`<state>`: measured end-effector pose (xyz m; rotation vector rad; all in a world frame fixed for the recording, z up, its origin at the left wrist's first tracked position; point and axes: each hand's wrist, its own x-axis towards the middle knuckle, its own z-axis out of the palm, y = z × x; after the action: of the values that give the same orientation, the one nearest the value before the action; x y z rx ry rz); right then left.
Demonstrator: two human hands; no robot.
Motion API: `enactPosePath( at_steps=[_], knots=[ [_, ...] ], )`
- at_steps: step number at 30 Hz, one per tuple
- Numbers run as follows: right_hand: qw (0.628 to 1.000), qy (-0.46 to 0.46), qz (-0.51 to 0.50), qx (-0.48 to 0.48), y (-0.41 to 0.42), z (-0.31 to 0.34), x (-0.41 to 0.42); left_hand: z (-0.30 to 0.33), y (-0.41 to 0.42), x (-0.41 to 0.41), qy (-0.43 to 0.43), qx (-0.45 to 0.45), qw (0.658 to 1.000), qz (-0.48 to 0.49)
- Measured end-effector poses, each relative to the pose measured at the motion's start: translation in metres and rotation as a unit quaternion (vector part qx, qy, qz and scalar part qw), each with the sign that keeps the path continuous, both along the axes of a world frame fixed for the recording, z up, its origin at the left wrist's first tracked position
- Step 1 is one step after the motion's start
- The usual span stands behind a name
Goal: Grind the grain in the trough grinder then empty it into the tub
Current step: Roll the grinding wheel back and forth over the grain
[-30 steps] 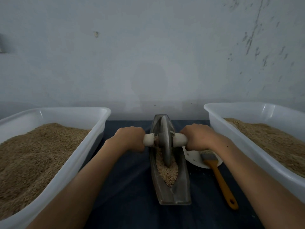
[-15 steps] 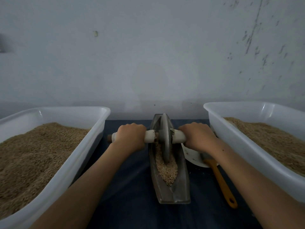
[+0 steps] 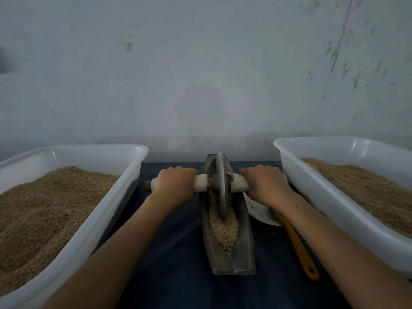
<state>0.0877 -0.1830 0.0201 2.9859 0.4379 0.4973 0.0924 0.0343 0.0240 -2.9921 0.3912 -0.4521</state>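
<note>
1. Grey metal, the trough [image 3: 229,259] lies lengthwise on the dark tabletop [image 3: 176,253] between two white tubs [image 3: 124,175] [image 3: 312,181], both heaped with brown grain.
2. We see the wheel [image 3: 220,186] standing upright in the far half of the trough, its rim sunk into the pale grain [image 3: 224,228] pooled there.
3. Our left hand [image 3: 176,186] is clamped round the left handle [image 3: 201,182], fingers curled over it; our right hand [image 3: 265,186] grips the right handle [image 3: 239,185] the same way.
4. We judge that we are mid-grind: the grain looks whole, so emptying is not yet due.
5. Next, we think, the wheel needs rolling back toward us along the groove, both hands pressing evenly so it stays upright and throws no grain over the sides.
6. An orange-handled brush [image 3: 298,246] and a white dish [image 3: 258,210] lie right of the trough.
</note>
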Motion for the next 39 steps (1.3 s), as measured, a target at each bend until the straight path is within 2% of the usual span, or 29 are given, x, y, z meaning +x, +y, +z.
enactPosePath(
  at_steps=[3,9,11,14,19,22,25,30,34,36,39],
  knots=[
    [1.0,0.02,0.006,0.0,0.0,0.003,-0.001,0.001,0.001,0.0,0.01,0.01,1.0,0.0],
    [0.983,0.183,0.015,-0.009,-0.002,0.019,-0.005,0.009,0.001,-0.003,0.106,0.028,0.994,-0.007],
    [0.978,0.208,0.016,0.0,-0.003,0.02,-0.005,0.01,0.001,-0.003,0.111,0.032,0.993,-0.012],
    [0.983,0.185,0.013,0.003,-0.003,0.018,-0.005,0.009,0.001,-0.003,0.082,0.025,0.996,-0.014],
    [0.999,0.042,0.005,-0.002,0.001,0.006,-0.002,0.0,0.0,-0.003,-0.009,-0.009,1.0,-0.006],
    [1.0,-0.002,0.007,0.002,0.001,0.002,-0.001,-0.002,0.0,-0.003,-0.029,-0.022,0.999,-0.007],
    [1.0,0.021,0.015,-0.009,0.0,0.006,-0.003,0.0,0.001,-0.001,0.003,-0.006,1.0,-0.014],
    [0.985,0.174,0.017,-0.013,-0.003,0.018,-0.007,0.008,0.003,-0.001,0.103,0.024,0.994,-0.024],
    [0.979,0.202,0.018,0.002,-0.004,0.018,-0.007,0.008,0.002,-0.001,0.102,0.022,0.994,-0.029],
    [0.988,0.152,0.014,-0.008,-0.002,0.014,-0.005,0.005,0.003,0.0,0.071,0.014,0.997,-0.025],
    [1.0,0.022,0.014,-0.009,-0.001,0.004,-0.001,-0.001,0.003,0.0,0.01,-0.015,1.0,-0.017]
  ],
)
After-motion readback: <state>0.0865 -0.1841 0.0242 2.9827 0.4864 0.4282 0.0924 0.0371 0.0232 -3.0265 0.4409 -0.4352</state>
